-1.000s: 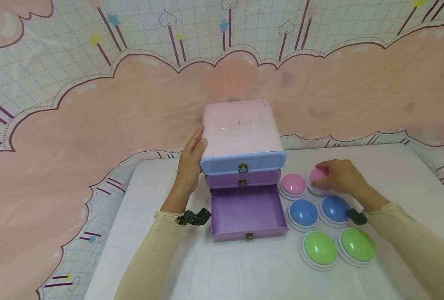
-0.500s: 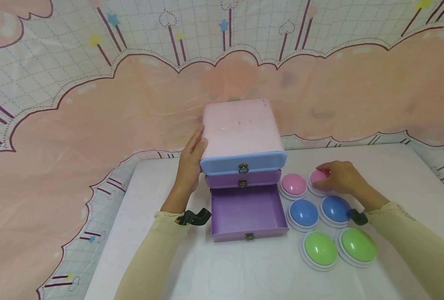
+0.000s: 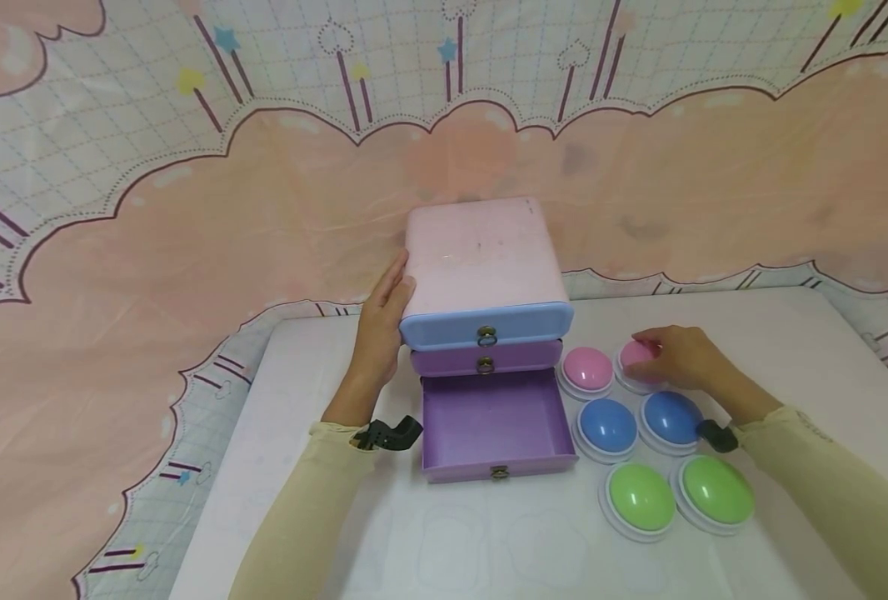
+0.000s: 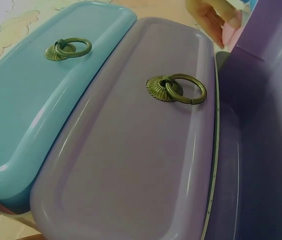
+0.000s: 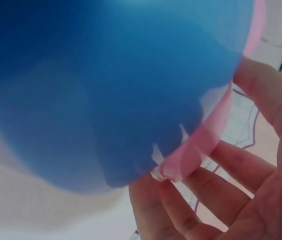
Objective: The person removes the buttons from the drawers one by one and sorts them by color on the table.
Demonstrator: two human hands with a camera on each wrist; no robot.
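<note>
My left hand rests against the left side of a small drawer cabinet with a pink top, its fingers stretched along the side. The upper drawer front is light blue, with a purple drawer front below. Under these, a purple drawer is pulled out, nothing visible in it. My right hand holds a pink dome-topped button at the back right of the group, fingers and thumb around its dome. In the right wrist view, a blue dome covers much of the pink dome.
Another pink button stands beside the cabinet. Two blue buttons and two green buttons stand nearer the front, all on white bases. A patterned cloth hangs behind the white table.
My right hand has come very slightly lower and nearer at the pink button. My left hand, the cabinet and the open drawer look the same.
</note>
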